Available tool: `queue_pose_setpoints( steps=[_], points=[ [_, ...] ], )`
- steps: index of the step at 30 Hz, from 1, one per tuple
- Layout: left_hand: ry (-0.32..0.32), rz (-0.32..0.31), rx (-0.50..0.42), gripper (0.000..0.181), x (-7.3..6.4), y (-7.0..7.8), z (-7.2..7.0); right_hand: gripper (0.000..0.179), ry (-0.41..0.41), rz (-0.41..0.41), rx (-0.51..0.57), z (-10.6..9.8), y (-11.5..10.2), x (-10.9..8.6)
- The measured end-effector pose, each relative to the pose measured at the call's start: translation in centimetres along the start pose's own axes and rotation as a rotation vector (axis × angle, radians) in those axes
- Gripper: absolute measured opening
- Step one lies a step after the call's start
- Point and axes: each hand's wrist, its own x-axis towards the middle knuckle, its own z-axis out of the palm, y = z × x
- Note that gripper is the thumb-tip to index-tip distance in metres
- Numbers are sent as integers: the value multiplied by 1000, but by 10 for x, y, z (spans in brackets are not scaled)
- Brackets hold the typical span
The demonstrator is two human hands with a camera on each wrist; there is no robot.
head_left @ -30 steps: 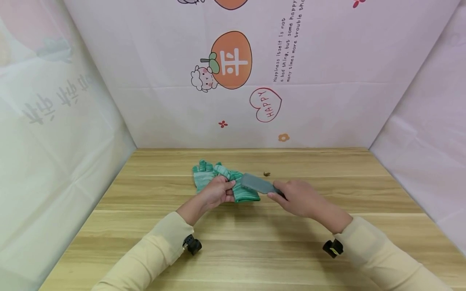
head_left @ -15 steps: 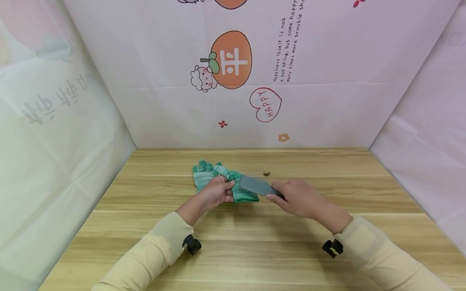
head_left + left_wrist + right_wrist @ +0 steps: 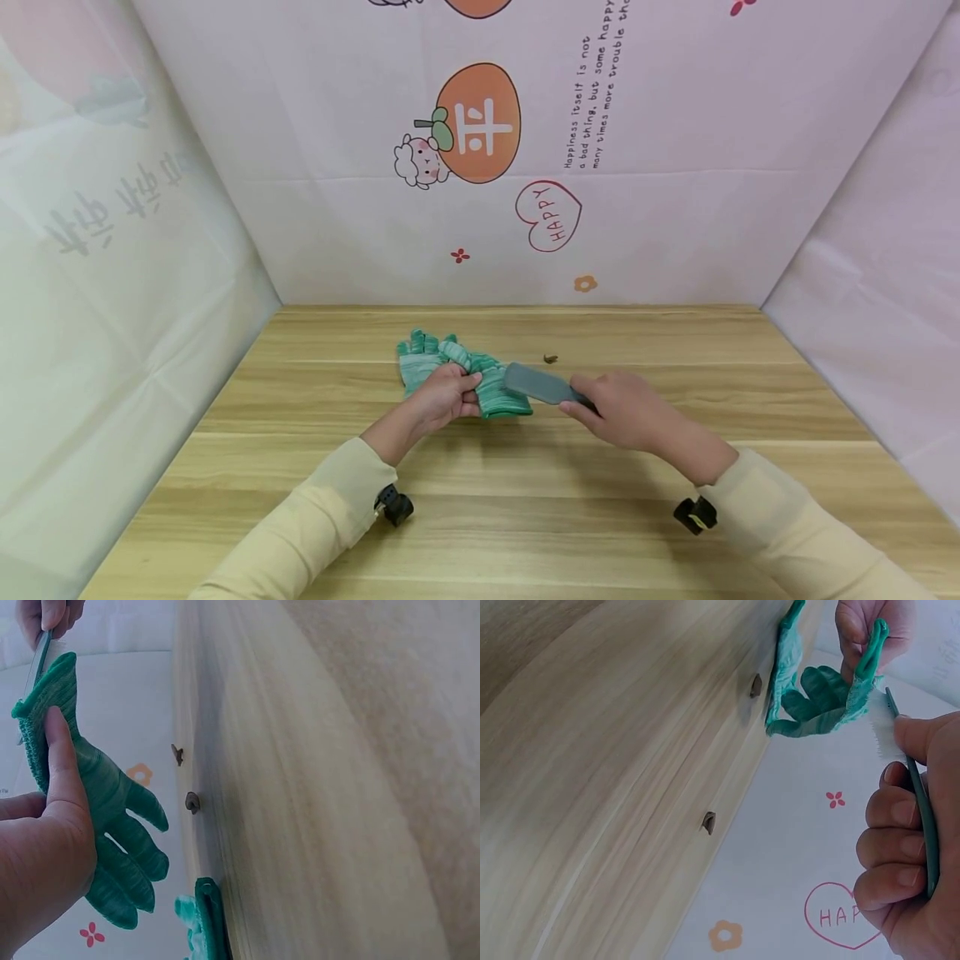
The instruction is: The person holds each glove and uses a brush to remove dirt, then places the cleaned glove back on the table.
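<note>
A green-and-white knit glove (image 3: 497, 393) is held by my left hand (image 3: 447, 395), whose thumb lies along it near the cuff; its fingers hang loose in the left wrist view. A second matching glove (image 3: 417, 367) lies on the table just behind, partly covered by the hand. My right hand (image 3: 621, 412) grips the handle of a grey-green brush (image 3: 538, 384). White bristles (image 3: 886, 733) show on the brush's underside in the right wrist view, right at the held glove's cuff.
Small brown bits lie on the wooden table (image 3: 480, 517); one bit (image 3: 551, 358) is behind the brush, another bit (image 3: 756, 685) close to the lying glove. A printed white cloth wall (image 3: 660, 233) rises at the table's back, with white sheets at both sides.
The brush shifted slightly left over the glove's cuff, then back to the right with my right hand. The left hand and the held glove stay nearly in place.
</note>
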Motion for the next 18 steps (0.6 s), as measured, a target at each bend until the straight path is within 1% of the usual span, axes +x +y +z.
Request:
queue_pose_setpoints(
  steps=[5, 11, 14, 18],
  points=[
    [10, -2, 3, 31, 0, 0, 0, 29, -11, 17, -11, 2, 1, -1],
    [-12, 0, 1, 33, 1, 0, 1, 32, -31, 35, 8, 5, -5, 2],
    [-21, -4, 4, 30, 2, 1, 3, 32, -29, 43, 8, 7, -7, 4],
    [-25, -3, 12, 31, 2, 1, 3, 32, -13, 46, 2, 9, -8, 6]
  ],
)
